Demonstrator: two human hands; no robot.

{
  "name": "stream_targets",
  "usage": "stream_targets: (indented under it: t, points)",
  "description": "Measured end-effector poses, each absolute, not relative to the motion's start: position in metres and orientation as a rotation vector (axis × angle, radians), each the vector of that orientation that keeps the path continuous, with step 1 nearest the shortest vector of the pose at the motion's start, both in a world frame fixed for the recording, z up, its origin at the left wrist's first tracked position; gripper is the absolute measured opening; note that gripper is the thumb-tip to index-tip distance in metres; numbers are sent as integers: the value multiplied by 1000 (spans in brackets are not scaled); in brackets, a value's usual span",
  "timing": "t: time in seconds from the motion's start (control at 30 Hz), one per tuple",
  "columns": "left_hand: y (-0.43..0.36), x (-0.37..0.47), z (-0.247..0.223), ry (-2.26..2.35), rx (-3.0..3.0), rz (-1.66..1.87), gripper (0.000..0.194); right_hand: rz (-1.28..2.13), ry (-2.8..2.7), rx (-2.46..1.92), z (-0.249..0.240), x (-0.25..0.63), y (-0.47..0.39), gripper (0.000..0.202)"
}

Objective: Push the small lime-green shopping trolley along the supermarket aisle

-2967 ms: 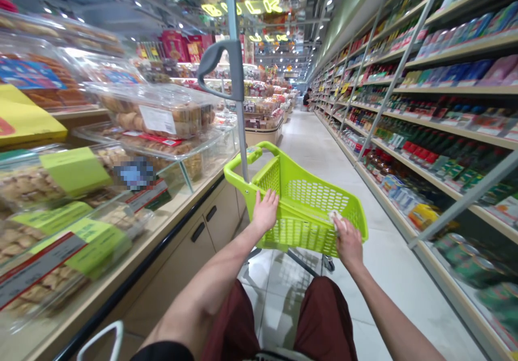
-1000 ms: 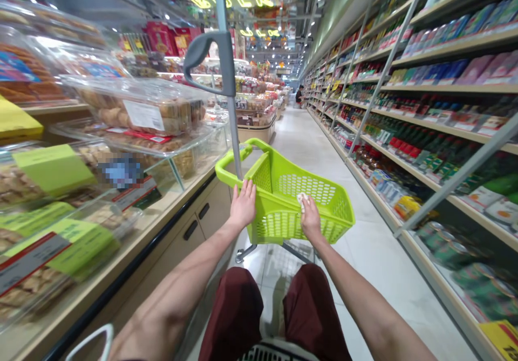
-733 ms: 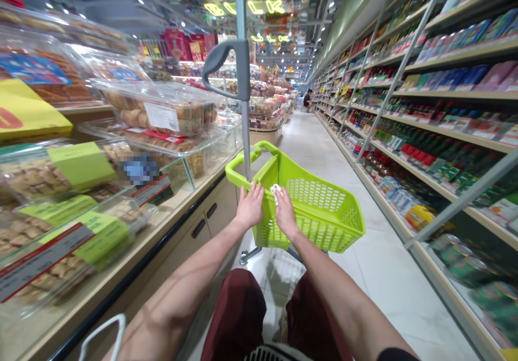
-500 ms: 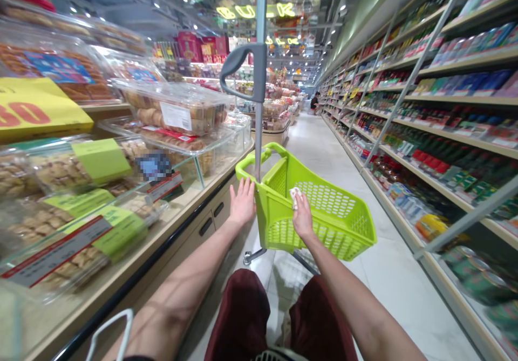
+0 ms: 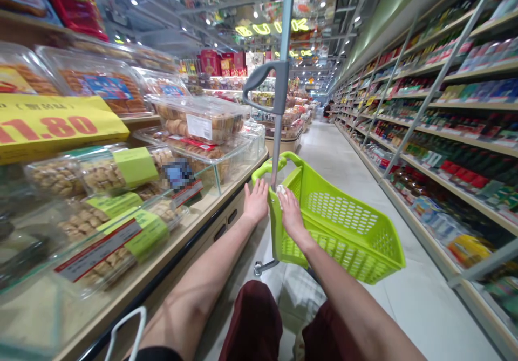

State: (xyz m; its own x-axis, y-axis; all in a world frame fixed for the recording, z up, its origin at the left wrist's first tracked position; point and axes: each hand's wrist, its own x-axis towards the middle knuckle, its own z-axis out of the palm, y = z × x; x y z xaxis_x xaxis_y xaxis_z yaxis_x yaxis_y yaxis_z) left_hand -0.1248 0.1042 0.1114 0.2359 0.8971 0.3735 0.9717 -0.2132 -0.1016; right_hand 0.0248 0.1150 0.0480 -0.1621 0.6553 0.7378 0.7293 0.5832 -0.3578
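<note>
A bright green shopping basket [image 5: 343,204] with perforated sides is fixed to a grey pole, low in front of me. My left hand [image 5: 256,202] rests against the basket's left end just under its rim, fingers stretched and apart. Under the fingers of my right hand [image 5: 292,215] is a crumpled white tissue [image 5: 282,189], pressed on the basket near the foot of the pole. A grey hooked handle [image 5: 267,88] sits higher on the pole [image 5: 285,26].
On the left a glass-edged display counter [image 5: 218,180] carries clear boxes of baked snacks [image 5: 202,118] and a yellow price sign [image 5: 60,123]. Stocked shelves [image 5: 465,118] line the right. A tiled aisle [image 5: 319,140] runs ahead, with a person [image 5: 328,110] far down it.
My right hand has moved left with the tissue, from the basket's near side to beside the pole. My left hand stays at the basket's end. The whole view has shifted.
</note>
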Motion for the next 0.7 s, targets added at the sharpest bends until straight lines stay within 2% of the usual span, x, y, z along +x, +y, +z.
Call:
stream_targets:
  t: [0.2,0.3,0.43,0.7]
  points:
    - [84,-99,106,-1603,-2254,-490,70,-180,-1782,-1293,23,88,100,60]
    - [76,-72,97,-1411,-2362,-512,66,-174,-1798,-1274,21,81,95,58]
    - [79,-55,84,-1476,-2425,-421,59,-219,-1815,-1266,16,83,94,61]
    - [89,-51,80,-1498,-2418,-384,63,-478,-1702,-1528,-26,206,64,51]
